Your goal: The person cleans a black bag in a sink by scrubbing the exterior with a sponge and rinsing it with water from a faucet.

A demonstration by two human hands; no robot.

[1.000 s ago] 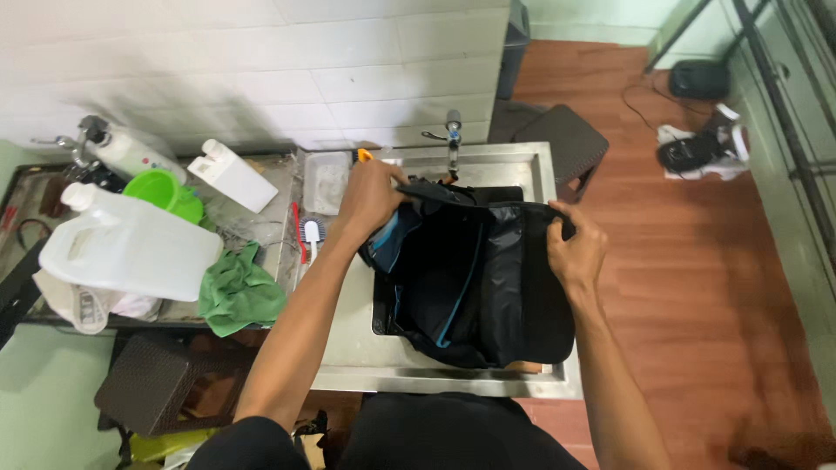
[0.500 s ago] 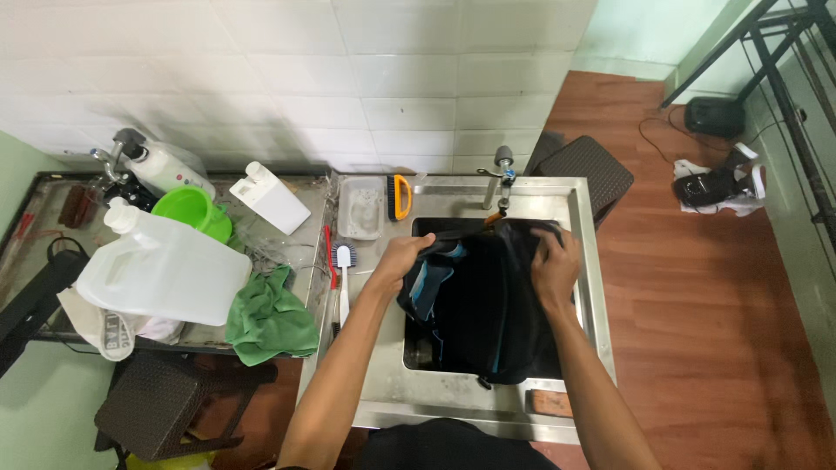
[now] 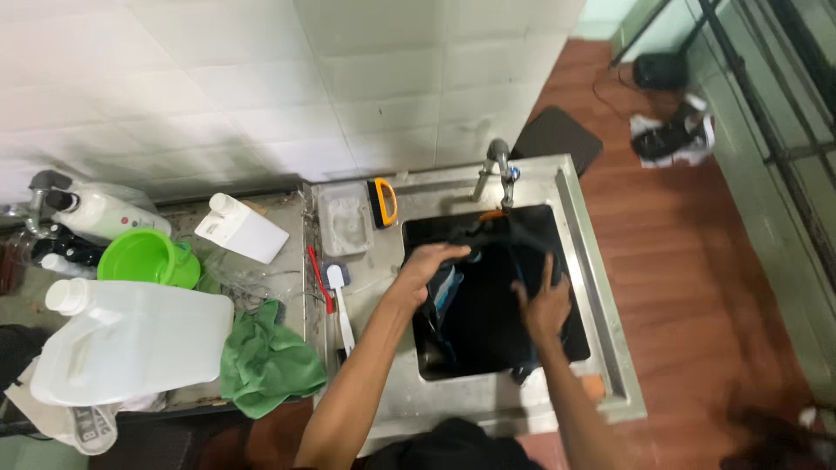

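I have just the one head view, looking steeply down from well above the sink (image 3: 610, 339), wall tiles at top, floor to the right of my right hand (image 3: 544, 305).

A bag (image 3: 496, 296) lies in the sink (image 3: 601, 287), below the tap (image 3: 498, 165). Left on the worktop (image 3: 287, 261): a cloth (image 3: 266, 361), a jug (image 3: 131, 344) and a bowl (image 3: 144, 257).

Both hands press a black bag (image 3: 488, 296) down into the steel sink (image 3: 601, 287): the left hand (image 3: 431, 265) grips its upper edge, the right hand (image 3: 544, 305) lies flat on it, below the tap (image 3: 498, 165).
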